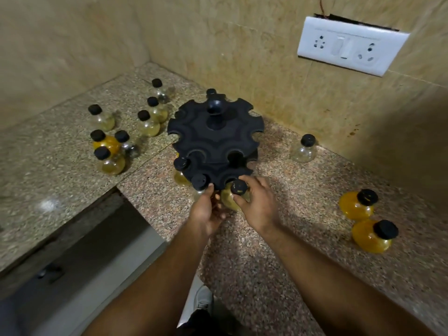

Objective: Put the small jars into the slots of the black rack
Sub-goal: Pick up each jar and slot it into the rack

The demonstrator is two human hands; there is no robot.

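Small jar (229,201) first: where is it, asks the first speaker.

At the near side of the black rack (213,139), answers the second, close to the counter's (266,238) front edge. The right hand (257,204) has its fingers curled round the jar, whose cap (238,187) is just beside the lower tier's (218,175) rim and not plainly in a slot yet.

And the left hand (206,212)?

Its fingers reach up to that same rim, beside a seated jar (199,181). Whether they grip anything or only steady the rack cannot be told.

What could go wrong?

The neck could meet the rim instead of the slot's mouth, and a push there would probably turn or slide the rack. That could jolt the seated jar, or the next one (181,163), out of its slot. So near the front edge, a dropped jar might roll off the counter.

What stays hidden?

The upper tier covers most of the lower one, so its free slots cannot be counted. The left fingertips vanish under the rim. Behind the rack only a cap (211,92) shows. The loose jars (148,124) toward the back left corner are blurred, so their contents are unclear. Two orange jars (356,207) wait near the right edge.
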